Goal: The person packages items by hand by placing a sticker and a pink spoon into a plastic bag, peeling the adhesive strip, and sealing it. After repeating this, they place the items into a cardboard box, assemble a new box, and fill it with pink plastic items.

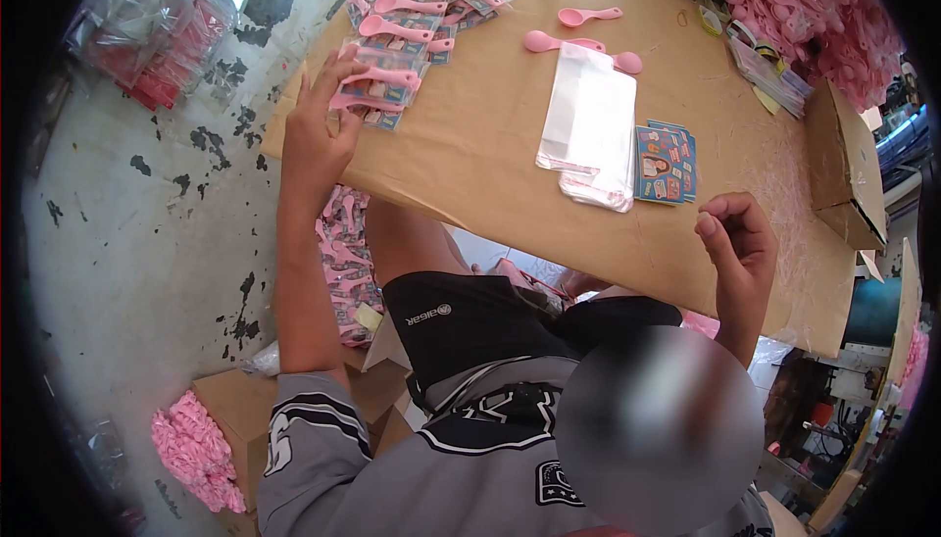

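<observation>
My left hand (323, 116) is at the table's left edge, its thumb and fingers closed around the side of a clear packet with a pink spoon (368, 103) and a printed card inside. Just beyond it, a row of similar packets (407, 8) overlaps toward the far edge. My right hand (742, 243) hovers over the near right part, fingers curled toward the thumb, nothing visible in them. Close to it lies a stack of blue printed cards (667, 165). Left of those is a pile of clear plastic bags (598, 125). Loose pink spoons (590, 16) lie above the bags.
A large heap of bagged pink spoons (814, 18) fills the far right corner of the brown-covered table (470, 135). A cardboard box (845, 165) stands at the right edge. On the floor are clear bags (162, 18) and a box with pink items (196, 449).
</observation>
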`<state>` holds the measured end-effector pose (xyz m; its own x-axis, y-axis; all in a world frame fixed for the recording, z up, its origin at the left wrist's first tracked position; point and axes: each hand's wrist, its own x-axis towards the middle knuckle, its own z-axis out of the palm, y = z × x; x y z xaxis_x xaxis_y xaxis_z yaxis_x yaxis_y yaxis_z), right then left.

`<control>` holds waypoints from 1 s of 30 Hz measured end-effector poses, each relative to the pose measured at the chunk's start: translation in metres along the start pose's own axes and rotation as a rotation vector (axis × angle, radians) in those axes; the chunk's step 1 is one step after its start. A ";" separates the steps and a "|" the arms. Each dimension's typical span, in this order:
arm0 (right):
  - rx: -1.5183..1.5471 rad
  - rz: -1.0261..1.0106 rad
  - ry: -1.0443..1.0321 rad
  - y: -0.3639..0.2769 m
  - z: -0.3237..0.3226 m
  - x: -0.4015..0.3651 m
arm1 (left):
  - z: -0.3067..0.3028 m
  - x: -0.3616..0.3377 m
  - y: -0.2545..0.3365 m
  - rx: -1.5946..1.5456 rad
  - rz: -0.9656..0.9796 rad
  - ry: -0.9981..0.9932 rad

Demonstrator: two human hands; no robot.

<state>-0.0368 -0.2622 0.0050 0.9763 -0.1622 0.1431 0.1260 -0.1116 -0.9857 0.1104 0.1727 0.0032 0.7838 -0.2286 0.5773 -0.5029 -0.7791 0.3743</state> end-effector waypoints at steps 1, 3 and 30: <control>-0.005 -0.012 0.007 0.002 -0.003 0.000 | 0.001 0.000 -0.007 -0.020 0.003 -0.032; 0.003 -0.010 -0.011 0.003 -0.006 0.000 | 0.007 0.001 -0.015 -0.071 0.007 -0.105; -0.749 -0.595 0.303 0.014 0.032 0.029 | 0.092 -0.002 0.153 -1.114 0.196 -0.047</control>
<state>-0.0008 -0.2372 -0.0078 0.6914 -0.1109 0.7139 0.3339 -0.8272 -0.4519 0.0651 0.0006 -0.0078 0.6571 -0.3291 0.6781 -0.6447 0.2208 0.7319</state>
